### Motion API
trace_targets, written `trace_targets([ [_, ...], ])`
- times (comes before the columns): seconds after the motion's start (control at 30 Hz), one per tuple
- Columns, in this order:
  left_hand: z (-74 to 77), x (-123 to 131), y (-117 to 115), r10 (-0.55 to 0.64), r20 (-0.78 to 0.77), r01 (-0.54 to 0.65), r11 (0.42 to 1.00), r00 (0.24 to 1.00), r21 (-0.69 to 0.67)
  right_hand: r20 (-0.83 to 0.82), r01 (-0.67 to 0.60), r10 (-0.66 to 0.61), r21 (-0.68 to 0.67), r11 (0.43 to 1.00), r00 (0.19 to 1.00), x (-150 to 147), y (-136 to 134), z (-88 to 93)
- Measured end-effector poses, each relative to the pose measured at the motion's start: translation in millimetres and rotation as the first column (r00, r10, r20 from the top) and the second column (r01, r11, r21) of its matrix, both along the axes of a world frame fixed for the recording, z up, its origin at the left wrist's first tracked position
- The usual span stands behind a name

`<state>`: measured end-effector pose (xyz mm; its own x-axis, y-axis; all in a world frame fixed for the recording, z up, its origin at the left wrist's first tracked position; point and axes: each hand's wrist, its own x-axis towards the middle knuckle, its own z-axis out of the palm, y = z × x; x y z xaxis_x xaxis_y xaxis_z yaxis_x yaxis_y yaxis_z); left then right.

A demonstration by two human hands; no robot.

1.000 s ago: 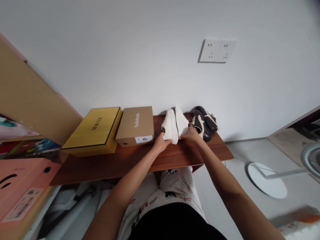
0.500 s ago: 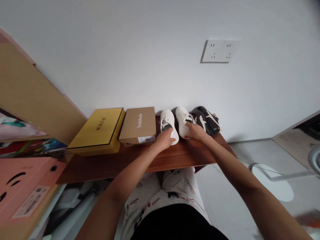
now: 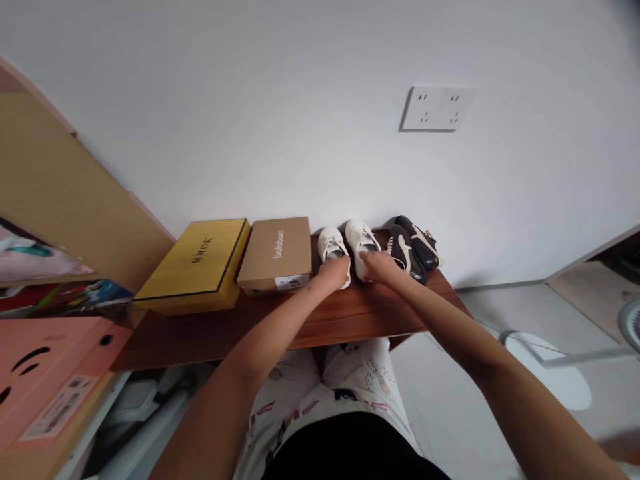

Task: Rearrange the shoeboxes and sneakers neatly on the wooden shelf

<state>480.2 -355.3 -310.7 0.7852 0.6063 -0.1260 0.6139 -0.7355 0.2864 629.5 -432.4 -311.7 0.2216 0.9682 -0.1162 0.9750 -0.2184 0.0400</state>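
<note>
Two white lace-up sneakers stand side by side on the brown wooden shelf top (image 3: 320,327), toes toward the wall. My left hand (image 3: 334,272) is closed on the heel of the left white sneaker (image 3: 330,240). The heel of the right white sneaker (image 3: 358,235) is gripped by my right hand (image 3: 377,267), thumb at its opening. Just right of them lies a pair of black sneakers (image 3: 417,250) with cream stripes. On the left, close to my left hand, sits a brown shoebox (image 3: 280,247) with "balabala" on its lid.
A yellow box (image 3: 200,260) marked MMOK is left of the brown one. At the lower left a pink box (image 3: 50,373) rests on a shelf unit. The wall carries a double socket (image 3: 439,109). A white round base (image 3: 547,370) stands on the floor at right.
The white sneakers have shifted slightly left, the right one closer to the left one. Both hands moved with them and kept hold of the heels.
</note>
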Motion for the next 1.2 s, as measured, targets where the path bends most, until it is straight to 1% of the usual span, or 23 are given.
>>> trace_targets([
  [0.13, 0.2, 4.3, 1.3, 0.006, 0.002, -0.006, 1.000, 1.000, 0.002, -0.034, 0.024, -0.023, 0.013, 1.000, 0.999, -3.7, 3.0, 0.0],
  [0.27, -2.0, 4.5, 1.2, 0.010, 0.008, -0.010, 1.000, 1.000, 0.001, -0.012, 0.002, -0.002, -0.007, 1.000, 1.000, -5.4, 3.1, -0.3],
  [0.5, -9.0, 6.9, 4.2, -0.002, -0.034, 0.003, 1.000, 0.999, 0.030, -0.022, 0.005, -0.005, -0.024, 1.000, 1.000, -6.8, 8.6, -10.5],
  [0.6, -10.9, 9.3, 5.3, 0.000, -0.029, 0.001, 0.999, 1.000, 0.039, -0.011, -0.024, 0.024, 0.020, 1.000, 1.000, -11.2, 5.7, -11.9],
  [0.67, -11.0, 9.5, 2.9, -0.001, -0.025, 0.003, 0.998, 1.000, 0.056, -0.019, -0.038, 0.040, 0.111, 0.993, 0.999, -8.6, -3.5, -10.1],
  [0.73, -11.1, 9.5, -4.4, 0.023, 0.040, -0.028, 0.993, 0.999, 0.117, -0.071, -0.035, 0.055, 0.258, 0.966, 0.996, 5.2, -19.6, -7.6],
  [0.77, -11.7, 10.3, -10.3, 0.032, 0.106, -0.047, 0.988, 0.994, 0.148, -0.108, -0.014, 0.054, 0.343, 0.939, 0.993, 17.2, -30.0, -6.9],
  [0.83, -15.1, 16.0, -27.1, -0.008, 0.278, -0.038, 0.986, 0.960, 0.161, -0.186, 0.102, -0.009, 0.496, 0.863, 0.982, 50.8, -53.1, -7.9],
  [0.87, -18.1, 21.6, -37.6, -0.051, 0.359, 0.006, 0.992, 0.932, 0.126, -0.225, 0.220, -0.112, 0.548, 0.807, 0.968, 70.6, -65.0, -10.1],
  [0.9, -22.1, 29.3, -48.8, -0.090, 0.420, 0.070, 0.996, 0.903, 0.062, -0.266, 0.356, -0.243, 0.572, 0.739, 0.933, 90.9, -76.2, -13.7],
  [0.93, -26.9, 39.0, -60.3, -0.107, 0.463, 0.131, 0.991, 0.880, -0.019, -0.312, 0.484, -0.370, 0.558, 0.674, 0.875, 110.4, -86.5, -18.5],
  [0.97, -32.3, 50.4, -71.3, -0.098, 0.485, 0.170, 0.979, 0.869, -0.108, -0.364, 0.585, -0.458, 0.500, 0.638, 0.811, 127.7, -95.2, -24.2],
  [1.0, -38.0, 62.8, -81.2, -0.057, 0.485, 0.172, 0.965, 0.872, -0.196, -0.429, 0.641, -0.483, 0.404, 0.653, 0.763, 142.0, -102.3, -30.6],
  [1.03, -43.6, 75.5, -89.4, 0.001, 0.468, 0.143, 0.952, 0.884, -0.272, -0.505, 0.653, -0.461, 0.314, 0.689, 0.730, 152.9, -107.5, -37.1],
  [1.07, -48.6, 87.8, -95.6, 0.056, 0.440, 0.103, 0.938, 0.896, -0.330, -0.570, 0.648, -0.431, 0.254, 0.718, 0.700, 160.6, -110.9, -43.0],
  [1.1, -52.6, 99.2, -99.4, 0.100, 0.408, 0.065, 0.926, 0.907, -0.371, -0.621, 0.633, -0.392, 0.226, 0.740, 0.679, 165.3, -112.7, -47.9],
  [1.13, -55.0, 108.9, -100.9, 0.125, 0.377, 0.038, 0.918, 0.918, -0.395, -0.651, 0.621, -0.356, 0.229, 0.750, 0.671, 168.0, -113.2, -51.2],
  [1.17, -55.8, 117.0, -100.5, 0.128, 0.354, 0.029, 0.914, 0.926, -0.404, -0.655, 0.612, -0.333, 0.253, 0.749, 0.679, 169.5, -112.7, -52.8],
  [1.2, -54.8, 123.2, -98.3, 0.111, 0.341, 0.038, 0.916, 0.934, -0.400, -0.635, 0.600, -0.321, 0.287, 0.747, 0.703, 170.5, -111.7, -52.6],
])
